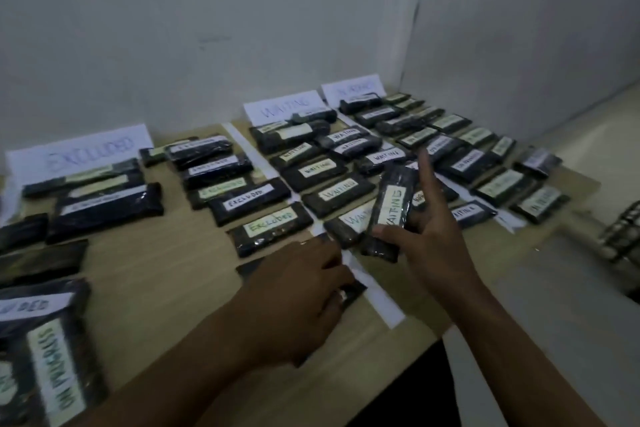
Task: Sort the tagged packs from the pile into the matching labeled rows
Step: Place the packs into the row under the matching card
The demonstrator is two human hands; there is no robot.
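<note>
Head view: label hidden beneath left hand (301,291) resting on dark pack (353,289); WAITING pack (391,208) pinched by right hand (433,239).

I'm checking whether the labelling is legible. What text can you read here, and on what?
"EXCLUDED": left paper sign and nearest row pack.
"WAITING": middle paper sign and held pack in the right hand.
"ON PROGRESS": pile pack, near left.
Too blurred to read: right paper sign and several far tags.
</note>
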